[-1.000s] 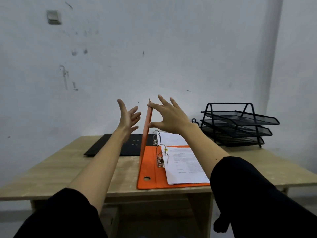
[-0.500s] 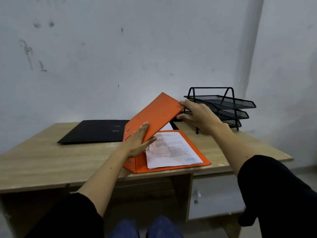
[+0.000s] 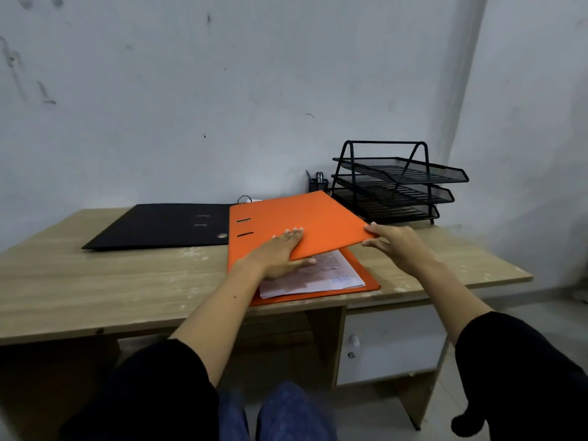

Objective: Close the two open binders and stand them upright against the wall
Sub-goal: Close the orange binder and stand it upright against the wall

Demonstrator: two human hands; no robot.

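Nearly shut: orange binder [image 3: 296, 224] cover pinched by right hand [image 3: 397, 246]; left hand [image 3: 280, 256] flat, thumb underneath. Withdraw thumb, press evenly.

Dim, flat indoor light; soft focus, wide-angle bending at edges.

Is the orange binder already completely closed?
No, the orange binder's cover is still raised at an angle above the papers, with the left hand and right hand on it.
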